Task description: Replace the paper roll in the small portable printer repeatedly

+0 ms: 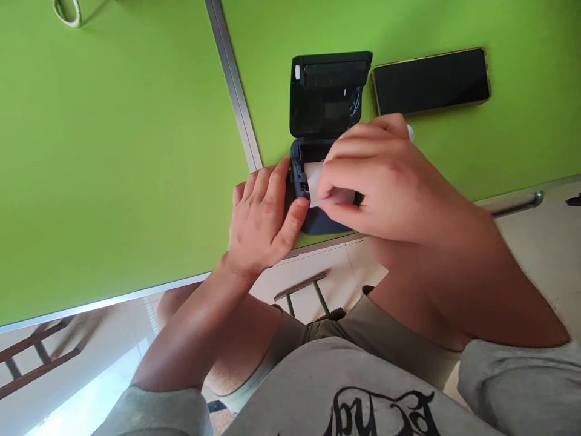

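Observation:
A small dark printer (329, 224) stands near the front edge of the green table, its lid (325, 97) swung up and back. White paper (314, 181), apparently from a roll, shows in its compartment. Over the compartment, my right hand (376, 175) has thumb and forefinger closed on this paper; the hand hides most of the printer's right side. My left hand (261, 212) lies flat against the left side of the printer, fingers stretched, its thumb at the front left corner.
Behind my right hand lies a black phone (431, 82) in a case. A small white object (411, 133) peeks out past my knuckles. A metal strip (233, 85) divides the green table (113, 151). At the far left is a white loop (68, 18). Stool frames (40, 351) stand below.

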A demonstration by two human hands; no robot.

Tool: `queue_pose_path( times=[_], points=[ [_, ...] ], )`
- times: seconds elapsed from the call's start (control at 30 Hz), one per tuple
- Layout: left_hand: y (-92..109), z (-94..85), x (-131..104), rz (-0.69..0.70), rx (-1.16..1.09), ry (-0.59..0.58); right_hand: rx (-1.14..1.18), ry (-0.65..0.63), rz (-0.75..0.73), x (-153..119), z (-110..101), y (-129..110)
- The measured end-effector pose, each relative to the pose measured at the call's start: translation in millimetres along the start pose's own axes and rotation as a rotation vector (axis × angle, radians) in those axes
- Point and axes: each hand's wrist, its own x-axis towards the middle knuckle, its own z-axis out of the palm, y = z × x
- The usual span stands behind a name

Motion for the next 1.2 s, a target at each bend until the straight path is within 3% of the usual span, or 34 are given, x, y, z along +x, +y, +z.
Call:
queue_pose_path(
  times=[0.23, 0.4, 0.53, 0.8, 1.07, 1.2],
  points=[
    [0.2, -0.3, 1.4, -0.019, -0.006, -0.009, 0.091, -0.137, -0.002, -5.5, -0.9, -2.8],
    [1.5, 2.2, 3.1, -0.044, 0.021, -0.020, 0.172, -0.124, 0.093, -5.1, -9.7, -0.5],
    [3.6, 1.9, 2.8, -0.072, 0.004, -0.022, 0.150, -0.186, 0.110, -5.0, -11.3, -2.4],
    [4.7, 0.4, 1.4, -0.056, -0.023, -0.002, 0.108, -0.124, 0.139, 0.6, -10.8, -0.9],
    [3.5, 0.4, 1.2, -0.052, -0.060, 0.012, 0.099, -0.095, 0.067, 4.9, -22.3, -12.4],
    [3.1, 1.0, 1.5, -0.048, -0.048, 0.013, 0.142, -0.172, 0.069, 0.5, -21.8, -17.4]
  ],
)
